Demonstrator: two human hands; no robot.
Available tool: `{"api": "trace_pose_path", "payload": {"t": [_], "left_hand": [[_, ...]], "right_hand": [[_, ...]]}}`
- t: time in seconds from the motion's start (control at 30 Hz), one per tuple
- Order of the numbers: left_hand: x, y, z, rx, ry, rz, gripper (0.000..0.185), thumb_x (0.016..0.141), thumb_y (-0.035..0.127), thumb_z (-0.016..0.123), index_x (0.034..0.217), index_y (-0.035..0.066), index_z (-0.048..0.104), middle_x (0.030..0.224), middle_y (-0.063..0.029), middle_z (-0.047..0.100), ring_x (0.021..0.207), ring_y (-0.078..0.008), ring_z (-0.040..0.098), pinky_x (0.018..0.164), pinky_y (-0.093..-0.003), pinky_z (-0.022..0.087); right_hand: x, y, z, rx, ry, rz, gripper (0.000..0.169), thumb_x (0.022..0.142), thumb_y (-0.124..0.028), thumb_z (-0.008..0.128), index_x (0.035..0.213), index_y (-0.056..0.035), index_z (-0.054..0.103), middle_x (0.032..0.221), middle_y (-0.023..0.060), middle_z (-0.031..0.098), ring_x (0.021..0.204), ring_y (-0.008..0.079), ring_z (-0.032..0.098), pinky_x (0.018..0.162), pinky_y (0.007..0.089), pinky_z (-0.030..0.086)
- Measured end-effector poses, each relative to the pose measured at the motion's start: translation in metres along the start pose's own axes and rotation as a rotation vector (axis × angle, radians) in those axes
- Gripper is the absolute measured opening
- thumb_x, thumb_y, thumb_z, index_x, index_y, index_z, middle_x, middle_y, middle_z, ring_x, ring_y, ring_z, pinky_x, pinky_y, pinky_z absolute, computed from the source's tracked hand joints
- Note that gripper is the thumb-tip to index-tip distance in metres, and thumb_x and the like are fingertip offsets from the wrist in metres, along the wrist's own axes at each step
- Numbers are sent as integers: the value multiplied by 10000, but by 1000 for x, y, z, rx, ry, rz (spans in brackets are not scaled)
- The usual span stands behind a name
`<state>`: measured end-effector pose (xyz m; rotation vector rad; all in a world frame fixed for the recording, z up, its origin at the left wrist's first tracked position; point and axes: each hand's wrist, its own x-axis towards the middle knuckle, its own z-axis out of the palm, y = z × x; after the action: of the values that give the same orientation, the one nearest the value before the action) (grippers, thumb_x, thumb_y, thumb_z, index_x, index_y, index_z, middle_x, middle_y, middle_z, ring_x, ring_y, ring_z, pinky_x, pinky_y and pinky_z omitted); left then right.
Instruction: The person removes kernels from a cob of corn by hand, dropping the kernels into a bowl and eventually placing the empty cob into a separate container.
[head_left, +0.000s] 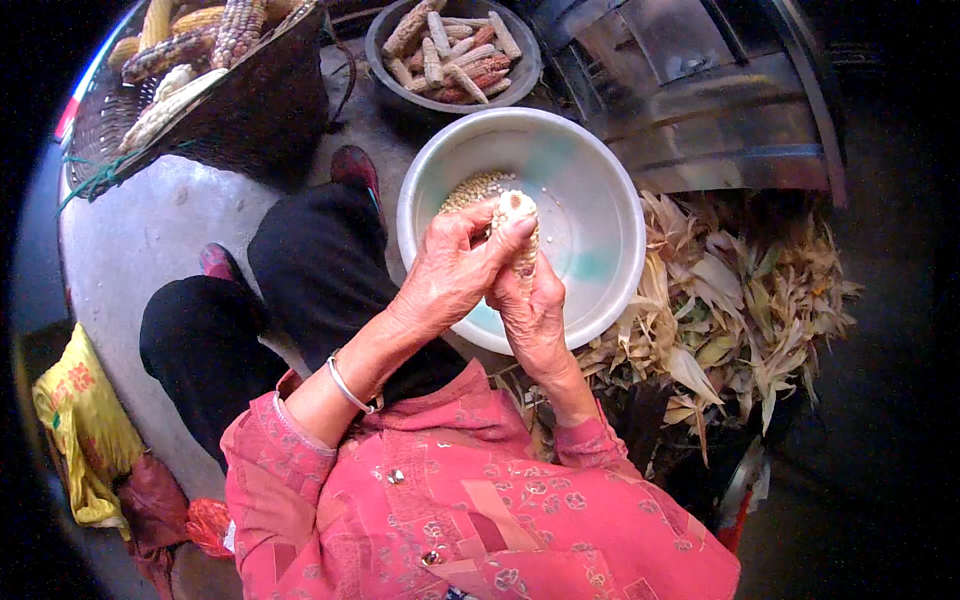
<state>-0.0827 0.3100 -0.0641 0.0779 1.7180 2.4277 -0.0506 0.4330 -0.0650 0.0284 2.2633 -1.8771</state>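
Note:
Both my hands grip one ear of pale corn (527, 262) above a wide plastic basin (592, 225). Around the upper part of the ear, my left hand (457, 251) has its thumb pressed on the kernels near the tip. A small brownish patch shows at that tip. Lower down, my right hand (534, 319) wraps the ear's other end, which its fingers partly hide. Loose corn kernels (474, 189) lie heaped on the basin's left side, with a few scattered on its floor.
A dark tub (534, 71) of bare cobs stands beyond the basin. At upper left, a woven basket (255, 127) holds several ears of corn. Dry husks (720, 300) are piled at right, below a dark slatted piece of furniture (712, 112). A yellow bag (86, 427) lies at left.

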Motion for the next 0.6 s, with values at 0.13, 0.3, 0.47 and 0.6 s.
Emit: {"api": "trace_pose_path", "payload": {"t": [0.13,0.3,0.47,0.6], "left_hand": [[0,-2,-4,151,-32,61,242,888,234,566,881,-7,583,696,-34,571,651,-59,491,580,-255,428],[-2,5,-6,243,-29,80,215,882,196,566,925,-14,575,672,-82,576,616,-91,523,557,-285,433],[-3,2,-8,277,-66,132,209,887,158,545,998,-19,548,678,-109,575,607,-135,547,566,-301,441],[-2,-5,-4,223,-75,224,229,898,146,520,1057,-18,527,716,-124,580,657,-138,556,623,-290,448]], "right_hand": [[0,1,-7,42,-101,-1,328,907,-345,531,935,-23,477,677,-15,468,603,74,438,529,235,387],[0,-8,-8,98,-148,28,322,919,-349,508,925,-29,473,693,-15,462,611,66,431,533,228,376],[-1,-4,-13,121,-158,24,306,923,-339,508,904,-35,480,698,-24,454,612,59,423,535,217,365],[-2,-4,-17,117,-114,34,278,919,-315,526,900,-40,492,707,-25,454,615,57,420,535,211,359]]}}
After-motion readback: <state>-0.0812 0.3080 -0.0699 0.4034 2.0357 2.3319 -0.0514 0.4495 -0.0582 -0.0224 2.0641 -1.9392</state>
